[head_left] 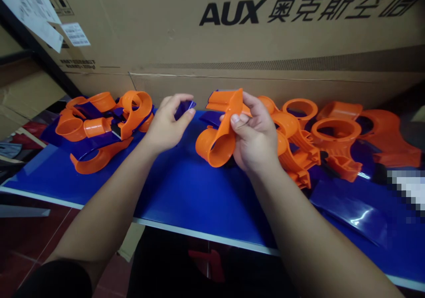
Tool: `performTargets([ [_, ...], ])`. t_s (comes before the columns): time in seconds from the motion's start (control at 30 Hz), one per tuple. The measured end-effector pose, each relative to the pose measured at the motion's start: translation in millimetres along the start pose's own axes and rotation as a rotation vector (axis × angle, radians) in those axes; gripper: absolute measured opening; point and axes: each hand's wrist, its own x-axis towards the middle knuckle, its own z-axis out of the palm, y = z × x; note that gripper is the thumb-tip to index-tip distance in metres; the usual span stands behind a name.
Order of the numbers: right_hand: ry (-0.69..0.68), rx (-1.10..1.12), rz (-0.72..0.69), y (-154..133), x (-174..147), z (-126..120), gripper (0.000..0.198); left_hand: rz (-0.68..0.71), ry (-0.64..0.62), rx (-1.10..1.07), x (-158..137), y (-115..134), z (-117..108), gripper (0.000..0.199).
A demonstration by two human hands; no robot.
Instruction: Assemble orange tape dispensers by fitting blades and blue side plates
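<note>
My right hand [257, 138] grips an orange plastic tape dispenser [219, 144] above the table, its round hub hanging toward the lower left and the thumb pressed on its flat side. To the left, my left hand [168, 125] pinches a small dark blue plastic piece [183, 107] between thumb and fingers; the palm hides part of it. A gap separates the two hands. More orange tape dispensers [336, 129] are heaped just beyond my right hand. Another pile of orange dispenser parts [101, 103], mixed with blue plastic, lies left of my left hand.
A blue table [186, 200] with a pale front edge spans the view. Behind it stands a large cardboard box [186, 32] marked AUX. At right lies a shiny dark blue plastic sheet [352, 209]. A red object [212, 265] shows below the table edge.
</note>
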Motion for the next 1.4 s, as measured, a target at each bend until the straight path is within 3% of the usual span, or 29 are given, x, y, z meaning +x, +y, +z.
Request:
performTargets([
  [0.13, -0.023, 0.094, 0.125, -0.5, 5.3, -7.1, 0.053, -0.029, -0.185, 0.429, -11.6, -3.8, -0.6, 0.029],
  [0.27, -0.033, 0.250, 0.297, -2.2, 8.3, -6.5, 0.047, -0.088, -0.381, 0.706, -29.3, 12.7, 9.4, 0.034],
  [0.47, 0.004, 0.393, 0.431, -14.2, 8.7, 1.8, 0.019, -0.171, -0.639, 0.922, -38.2, 42.4, 20.1, 0.040],
  [0.57, 0.032, 0.411, 0.492, -21.3, 7.7, 3.9, 0.034, -0.160, -0.677, 0.929, -39.1, 47.0, 17.0, 0.048],
  [0.67, 0.039, 0.381, 0.529, -24.6, 6.8, 2.8, 0.045, -0.157, -0.614, 0.909, -34.9, 41.4, 4.4, 0.059],
  [0.73, 0.027, 0.362, 0.560, -25.2, 6.2, 1.3, 0.046, -0.139, -0.484, 0.837, -28.5, 33.2, -5.3, 0.063],
  [0.83, 0.008, 0.341, 0.611, -25.5, 5.5, -0.1, 0.045, 0.048, -0.290, 0.463, -18.4, 19.8, -11.2, 0.064],
  [0.97, 0.009, 0.326, 0.617, -25.2, 5.8, 0.8, 0.039, 0.291, -0.237, -0.032, -14.8, 9.6, 1.4, 0.055],
  [1.17, -0.005, 0.274, 0.596, -25.7, 6.6, 1.2, 0.033, 0.384, -0.128, -0.074, -17.5, 4.9, 17.3, 0.038],
  [1.4, -0.043, 0.177, 0.549, -24.6, 4.1, 1.9, 0.032, 0.399, -0.126, -0.101, -17.7, 2.0, 21.1, 0.032],
])
